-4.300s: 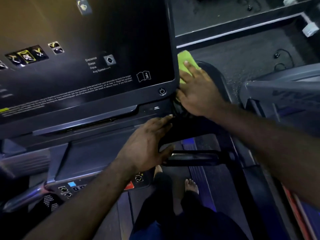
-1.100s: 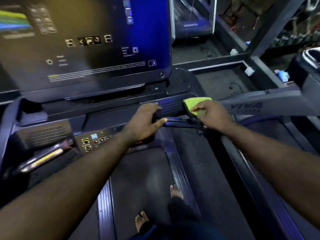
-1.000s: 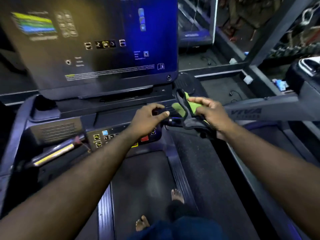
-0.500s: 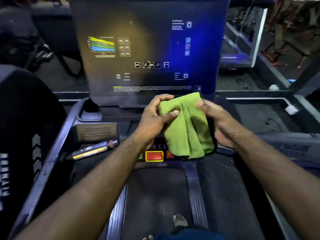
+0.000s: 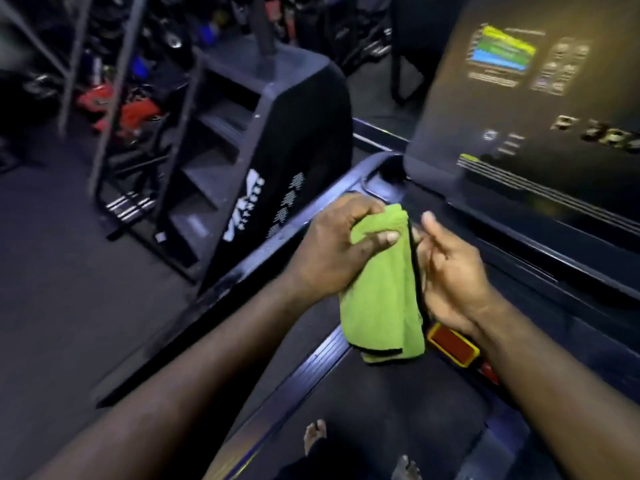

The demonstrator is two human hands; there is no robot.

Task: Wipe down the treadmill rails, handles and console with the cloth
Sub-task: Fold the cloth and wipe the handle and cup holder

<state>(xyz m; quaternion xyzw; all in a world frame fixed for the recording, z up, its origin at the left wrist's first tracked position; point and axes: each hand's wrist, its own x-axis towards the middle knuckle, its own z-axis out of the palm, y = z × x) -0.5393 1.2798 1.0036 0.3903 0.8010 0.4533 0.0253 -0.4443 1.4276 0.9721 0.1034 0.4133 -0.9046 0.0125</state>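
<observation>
A green cloth (image 5: 381, 299) with a black hem hangs folded in front of me, above the treadmill's left side. My left hand (image 5: 332, 251) grips its top, thumb across the front. My right hand (image 5: 450, 268) sits just right of the cloth, fingers loosely spread, its fingertips at the cloth's black edge. The console screen (image 5: 540, 109) fills the upper right, lit with small graphics. The left rail (image 5: 263, 247) runs diagonally under my left hand. A red stop button (image 5: 450, 344) with a yellow frame shows below my right wrist.
A black stair-climber machine (image 5: 249, 161) with white lettering stands left of the treadmill. Behind it are metal racks (image 5: 104, 81) with red and blue gear. The treadmill belt (image 5: 381, 417) lies below, with my bare feet (image 5: 315, 431) on it. Dark floor spreads at left.
My view has swung left toward the left rail and stair machine. The cloth went from my right hand on the right handle into my left hand's grip; my right hand has loosened beside it.
</observation>
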